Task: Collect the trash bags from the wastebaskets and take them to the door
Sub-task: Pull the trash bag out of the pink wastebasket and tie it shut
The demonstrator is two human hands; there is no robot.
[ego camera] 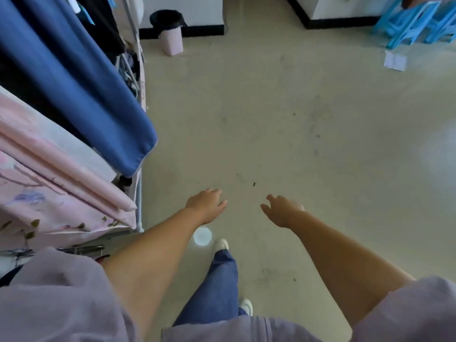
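Note:
A pale pink wastebasket [172, 41] stands on the floor at the far upper left, against a white wall with a black baseboard. A black trash bag [165, 19] lines it and folds over its rim. My left hand [206, 205] and my right hand [281, 210] are stretched out in front of me over the bare floor, side by side, far from the basket. Both hands hold nothing and their fingers are loosely apart. My legs in blue jeans and white shoes show below the hands.
A bed frame hung with a blue curtain [81, 90] and pink bedding [61, 193] fills the left side. Light blue plastic stools [417, 23] stand at the top right, with a white paper [395, 60] on the floor beside them.

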